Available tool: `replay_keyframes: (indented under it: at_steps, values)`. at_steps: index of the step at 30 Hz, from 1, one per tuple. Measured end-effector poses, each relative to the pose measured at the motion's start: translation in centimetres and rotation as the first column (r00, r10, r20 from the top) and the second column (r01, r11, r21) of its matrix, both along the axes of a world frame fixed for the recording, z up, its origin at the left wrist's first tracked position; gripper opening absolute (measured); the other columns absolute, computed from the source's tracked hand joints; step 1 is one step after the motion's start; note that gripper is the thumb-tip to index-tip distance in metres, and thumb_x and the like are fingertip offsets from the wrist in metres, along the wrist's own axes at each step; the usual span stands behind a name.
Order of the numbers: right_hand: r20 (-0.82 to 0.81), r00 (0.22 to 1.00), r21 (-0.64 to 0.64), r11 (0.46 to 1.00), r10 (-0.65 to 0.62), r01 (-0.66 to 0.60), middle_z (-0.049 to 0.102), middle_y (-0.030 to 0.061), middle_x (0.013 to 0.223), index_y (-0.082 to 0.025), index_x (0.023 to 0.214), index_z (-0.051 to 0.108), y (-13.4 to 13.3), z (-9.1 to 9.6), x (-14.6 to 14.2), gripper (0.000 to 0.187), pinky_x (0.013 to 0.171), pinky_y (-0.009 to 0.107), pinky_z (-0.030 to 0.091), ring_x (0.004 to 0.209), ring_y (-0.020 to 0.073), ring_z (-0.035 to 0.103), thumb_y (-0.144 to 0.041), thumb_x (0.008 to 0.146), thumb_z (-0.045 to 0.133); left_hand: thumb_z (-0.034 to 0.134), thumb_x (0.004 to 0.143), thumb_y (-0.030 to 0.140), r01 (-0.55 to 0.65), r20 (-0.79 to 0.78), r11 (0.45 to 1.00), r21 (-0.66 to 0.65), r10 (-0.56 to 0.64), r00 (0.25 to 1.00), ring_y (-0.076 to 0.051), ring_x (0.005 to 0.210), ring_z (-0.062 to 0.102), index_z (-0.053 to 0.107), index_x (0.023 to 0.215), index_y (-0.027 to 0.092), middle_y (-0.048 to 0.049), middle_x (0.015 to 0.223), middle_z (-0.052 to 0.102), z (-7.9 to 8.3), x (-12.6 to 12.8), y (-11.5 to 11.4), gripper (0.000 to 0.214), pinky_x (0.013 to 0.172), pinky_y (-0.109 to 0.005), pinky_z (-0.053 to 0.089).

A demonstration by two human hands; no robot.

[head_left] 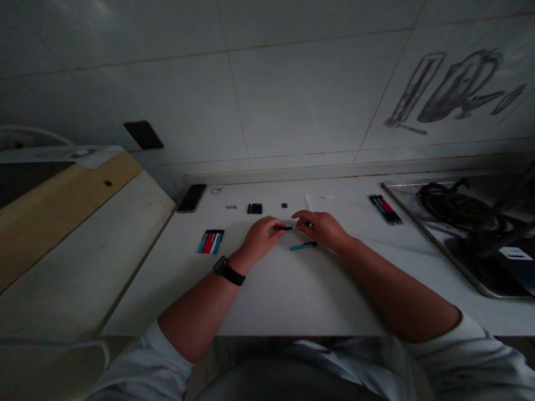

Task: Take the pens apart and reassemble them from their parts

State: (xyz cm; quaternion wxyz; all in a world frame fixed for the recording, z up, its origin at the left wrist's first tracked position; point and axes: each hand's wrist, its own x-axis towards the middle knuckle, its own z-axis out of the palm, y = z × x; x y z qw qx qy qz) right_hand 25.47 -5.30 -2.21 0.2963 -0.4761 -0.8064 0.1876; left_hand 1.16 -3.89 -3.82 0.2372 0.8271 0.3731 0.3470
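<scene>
My left hand [259,236], with a black watch on its wrist, and my right hand [320,227] meet over the white counter [292,289]. Both pinch a small black pen part [287,228] between their fingertips. A blue pen barrel [304,246] lies on the counter just below my right hand. A row of blue, red and black pens [211,241] lies left of my left hand. Further back sit a cluster of black caps [254,208] and tiny parts [231,206].
A dark phone [191,198] lies at the back left. Another bunch of pens [385,209] lies back right, beside a gas hob [468,223] set in a steel tray. A wooden board [62,206] sits on the lower surface to the left.
</scene>
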Motion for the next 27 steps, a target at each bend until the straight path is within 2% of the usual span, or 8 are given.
replay_keyframes:
  at_steps: [7,11,14,20,27]
  values:
    - [0.01,0.998,0.02,0.998,0.055,-0.055,0.079,0.0025,0.1,-0.028,0.129,0.068,-0.4,0.0,-0.4,0.034,0.077,0.029,0.053,0.08,0.0183,0.072,-0.03,0.095,0.062,0.074,0.091,0.02,0.033,0.0,0.999,0.006,-0.033,0.999,-0.02,0.096,0.069,0.073,0.101,0.023,-0.0033,0.1,0.074,0.0,0.2,-0.1,0.011,0.093,-0.038,0.054]
    - [0.055,0.996,0.095,0.993,0.065,-0.07,0.075,0.0084,0.119,-0.024,0.128,0.068,-0.9,0.5,-1.0,0.032,0.089,0.032,0.053,0.099,0.0213,0.072,-0.032,0.103,0.05,0.074,0.09,0.017,0.045,-0.002,0.999,0.008,-0.045,0.999,-0.02,0.095,0.069,0.073,0.098,0.022,-0.0036,0.097,0.074,0.0,0.3,-0.2,0.01,0.092,-0.037,0.054]
    - [0.122,0.992,0.129,0.99,0.04,-0.056,0.073,0.0107,0.125,-0.022,0.129,0.067,-1.2,0.9,-1.5,0.034,0.095,0.035,0.052,0.11,0.0243,0.07,-0.03,0.105,0.045,0.074,0.089,0.016,0.059,-0.02,0.998,0.027,-0.058,0.998,-0.02,0.094,0.069,0.073,0.097,0.021,-0.0036,0.097,0.074,0.1,0.4,-0.3,0.01,0.092,-0.037,0.054]
    - [0.261,0.964,0.161,0.987,-0.043,0.001,0.073,0.0106,0.122,-0.02,0.13,0.065,-1.5,0.9,-2.0,0.035,0.087,0.034,0.054,0.101,0.0239,0.072,-0.016,0.1,0.049,0.076,0.089,0.017,0.075,-0.032,0.996,0.043,-0.073,0.997,-0.02,0.096,0.07,0.074,0.098,0.021,-0.0033,0.099,0.075,0.0,0.5,-0.4,0.01,0.092,-0.037,0.054]
    - [0.18,0.984,0.204,0.979,-0.008,-0.029,0.072,0.0107,0.119,-0.021,0.127,0.065,-1.3,0.3,-2.2,0.032,0.087,0.035,0.055,0.1,0.0234,0.071,-0.013,0.099,0.051,0.075,0.09,0.019,0.076,-0.02,0.997,-0.005,-0.076,0.997,-0.02,0.095,0.071,0.075,0.1,0.022,-0.0033,0.099,0.077,-0.2,0.6,-0.4,0.011,0.093,-0.037,0.055]
